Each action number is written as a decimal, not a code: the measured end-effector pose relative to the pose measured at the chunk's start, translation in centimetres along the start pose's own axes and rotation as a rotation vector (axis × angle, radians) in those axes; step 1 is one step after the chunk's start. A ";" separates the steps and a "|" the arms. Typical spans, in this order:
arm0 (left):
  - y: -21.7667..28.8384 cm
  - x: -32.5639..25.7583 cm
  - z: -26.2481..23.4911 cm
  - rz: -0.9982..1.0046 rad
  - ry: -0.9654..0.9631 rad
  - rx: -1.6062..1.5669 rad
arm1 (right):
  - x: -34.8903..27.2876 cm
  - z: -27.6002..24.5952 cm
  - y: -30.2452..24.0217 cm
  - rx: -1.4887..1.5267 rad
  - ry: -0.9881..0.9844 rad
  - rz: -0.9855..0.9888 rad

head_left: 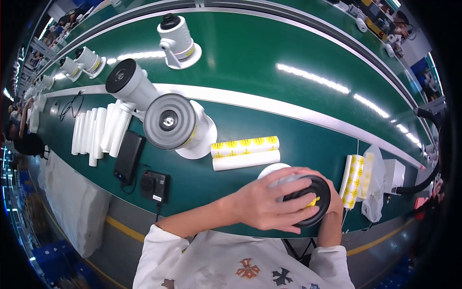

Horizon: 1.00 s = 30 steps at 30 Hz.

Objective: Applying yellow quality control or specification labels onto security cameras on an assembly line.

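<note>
At the near edge of the bench, both my hands hold a white camera-like device with a black round end face point(323, 195). My left hand point(267, 202) lies over it from the left, fingers stretched across the black face around a small yellow sticker point(314, 201). Around the right side of the device curves my right hand point(335, 200), its fingers mostly hidden behind. Part of a white round base point(273, 169) shows beyond my left hand. Two similar devices, one with a grey ribbed face point(169, 121) and one with a black face point(121, 76), stand to the left.
A sticker roll point(245, 146) and a plain white roll point(246, 160) lie ahead; another sticker roll point(352, 182) is at right beside a plastic bag point(373, 188). White tubes point(99, 132), a black power bank point(129, 156) and a black box point(155, 186) sit left. A conveyor point(240, 58) carries more devices.
</note>
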<state>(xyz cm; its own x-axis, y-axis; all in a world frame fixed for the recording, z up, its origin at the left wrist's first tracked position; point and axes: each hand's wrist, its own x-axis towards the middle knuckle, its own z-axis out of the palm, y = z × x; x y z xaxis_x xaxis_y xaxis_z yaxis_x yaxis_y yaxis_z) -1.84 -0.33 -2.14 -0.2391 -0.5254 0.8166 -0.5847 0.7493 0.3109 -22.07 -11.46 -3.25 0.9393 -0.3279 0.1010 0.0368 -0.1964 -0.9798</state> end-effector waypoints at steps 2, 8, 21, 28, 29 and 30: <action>0.0 -1.2 -1.1 -0.044 0.061 -0.003 | -0.5 1.1 0.2 0.442 0.236 0.183; 0.0 -3.6 -0.2 -0.856 0.404 -0.737 | 0.7 0.9 -1.0 0.188 0.400 -0.118; 0.3 -5.3 1.7 -1.197 0.530 -1.657 | 3.3 3.4 -0.6 0.333 0.278 -0.257; -0.8 -5.3 0.9 -1.240 0.424 -1.729 | 4.0 5.3 -5.3 0.647 0.361 -0.137; -1.3 -5.5 0.2 -1.230 0.363 -1.677 | 3.7 4.9 -5.2 0.610 0.364 0.035; -1.9 -5.1 -0.6 -1.255 0.296 -1.680 | 2.8 4.0 -5.6 0.553 0.386 0.204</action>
<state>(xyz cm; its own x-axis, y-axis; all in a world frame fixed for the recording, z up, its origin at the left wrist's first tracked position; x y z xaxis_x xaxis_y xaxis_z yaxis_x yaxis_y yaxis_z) 0.94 1.14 -6.64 -0.1711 -0.9748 -0.1431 0.8287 -0.2210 0.5142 -18.29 -7.62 1.80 0.7613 -0.6329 -0.1409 0.1369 0.3694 -0.9191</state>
